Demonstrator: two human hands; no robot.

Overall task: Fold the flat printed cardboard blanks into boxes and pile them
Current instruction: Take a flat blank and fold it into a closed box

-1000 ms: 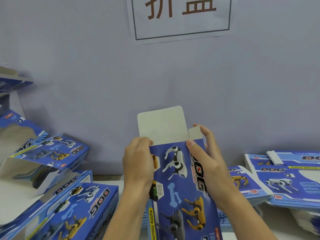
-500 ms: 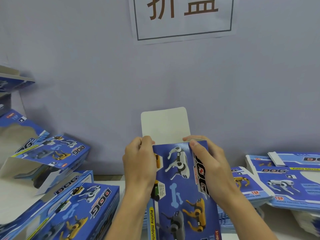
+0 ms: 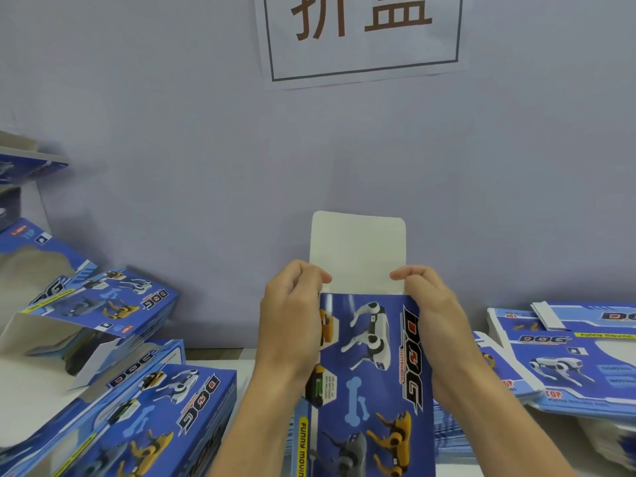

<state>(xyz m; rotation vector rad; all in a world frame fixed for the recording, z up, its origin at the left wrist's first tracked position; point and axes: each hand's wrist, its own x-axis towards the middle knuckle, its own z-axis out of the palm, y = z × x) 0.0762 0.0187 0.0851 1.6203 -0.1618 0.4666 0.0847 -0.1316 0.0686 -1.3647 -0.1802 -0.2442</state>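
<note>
I hold 1 blue printed box [image 3: 371,373] upright in front of me, above the near edge of the table [image 3: 246,368], its printed face toward me and its lower end running out of view. My left hand [image 3: 292,325] grips the box's upper left edge with the fingers curled around it, the thumb tip resting against the base of the white top flap [image 3: 358,249]. My right hand [image 3: 437,325] grips the upper right edge in the same way, thumb tip touching the flap's lower right corner. The flap stands straight up, its unprinted side facing me.

To my left, folded boxes [image 3: 151,401] lie piled on the table, with further boxes [image 3: 103,301] behind them tilted and partly open. To my right, a stack of flat printed blanks [image 3: 568,356] rests on the table, with a second, lower stack [image 3: 495,370] just beside the box I hold. A small white folded piece [image 3: 547,315] lies on top of the right stack.

Behind the table, a white paper sign [image 3: 361,36] with 2 large brown characters hangs on the pale wall [image 3: 172,132].
</note>
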